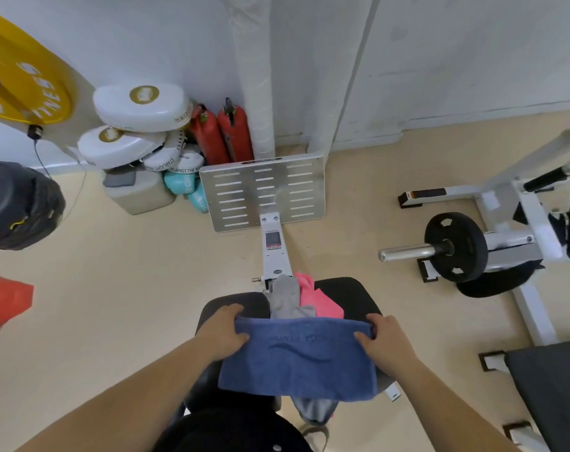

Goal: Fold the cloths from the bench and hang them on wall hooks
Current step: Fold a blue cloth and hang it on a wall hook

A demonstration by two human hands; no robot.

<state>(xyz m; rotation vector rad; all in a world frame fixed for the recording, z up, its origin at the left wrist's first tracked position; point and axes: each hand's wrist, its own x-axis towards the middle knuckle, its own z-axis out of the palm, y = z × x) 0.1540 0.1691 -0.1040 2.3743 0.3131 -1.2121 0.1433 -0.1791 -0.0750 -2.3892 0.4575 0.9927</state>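
Folded blue terry cloth [298, 357] lies on black padded tabletop [345, 291]. Left hand [223, 332] and right hand [386, 342] each pinch a far corner. Grey cloth [286, 298] and pink cloth [316, 298] bunched just behind.

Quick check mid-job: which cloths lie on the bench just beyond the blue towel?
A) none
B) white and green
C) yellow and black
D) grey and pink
D: a grey cloth and a pink cloth lie on the bench past the blue towel that the left hand and right hand hold.
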